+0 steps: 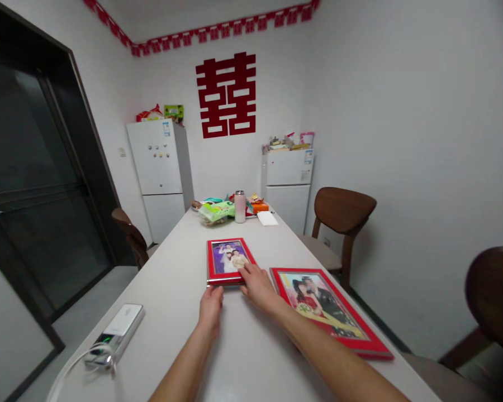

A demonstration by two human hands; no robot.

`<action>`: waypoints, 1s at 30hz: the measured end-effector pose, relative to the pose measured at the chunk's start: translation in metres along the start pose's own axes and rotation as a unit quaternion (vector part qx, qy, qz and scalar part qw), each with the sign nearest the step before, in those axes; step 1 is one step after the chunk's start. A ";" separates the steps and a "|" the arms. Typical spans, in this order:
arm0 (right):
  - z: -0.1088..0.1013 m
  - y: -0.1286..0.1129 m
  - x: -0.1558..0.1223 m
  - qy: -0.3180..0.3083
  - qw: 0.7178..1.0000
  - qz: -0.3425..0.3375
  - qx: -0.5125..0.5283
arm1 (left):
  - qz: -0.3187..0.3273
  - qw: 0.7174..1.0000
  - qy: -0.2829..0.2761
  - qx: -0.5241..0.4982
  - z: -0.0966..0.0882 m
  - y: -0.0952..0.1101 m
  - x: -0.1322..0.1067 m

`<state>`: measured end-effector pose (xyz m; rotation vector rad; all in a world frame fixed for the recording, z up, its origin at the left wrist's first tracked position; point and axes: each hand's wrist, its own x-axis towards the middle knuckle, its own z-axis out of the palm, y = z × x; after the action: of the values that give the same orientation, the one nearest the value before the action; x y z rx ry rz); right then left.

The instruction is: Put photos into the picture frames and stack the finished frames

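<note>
The small frame (228, 259) lies flat in the middle of the table (171, 301). The left hand (210, 307) is at its near edge, fingers pressed together with the tips on the rim. I cannot tell if they grip it. The right hand (257, 285) rests on the near right corner, fingers flat and close together on the picture.

The big frame (331, 312) lies along the table's right edge, just beside the right arm. I think a bump from that arm could push it off, and it could break. Fingers on the picture could leave smears. The power bank (119, 332) sits by the left edge with its cord (73, 363) hanging off; a snag on the cord could drag it down.

The red sign (226, 95) on the far wall is the Chinese "double happiness" word. The stickers on the fridges (159, 167) are too small to read.
</note>
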<state>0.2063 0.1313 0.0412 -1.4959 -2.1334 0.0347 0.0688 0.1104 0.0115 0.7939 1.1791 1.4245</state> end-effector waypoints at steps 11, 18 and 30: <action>-0.013 -0.028 -0.030 0.011 0.979 0.008 0.206 | 0.021 0.994 -0.002 -0.109 -0.009 0.020 -0.031; -0.052 -0.039 -0.056 0.081 0.832 0.215 0.505 | 0.184 0.977 -0.102 0.044 -0.003 0.062 -0.106; -0.056 -0.036 -0.102 -0.094 0.710 0.241 0.655 | 0.415 0.643 -0.305 0.567 -0.025 0.020 -0.155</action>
<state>0.2239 0.0124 0.0595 -1.0000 -1.0862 1.5705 0.0710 -0.0441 0.0440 2.7436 1.0775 0.6788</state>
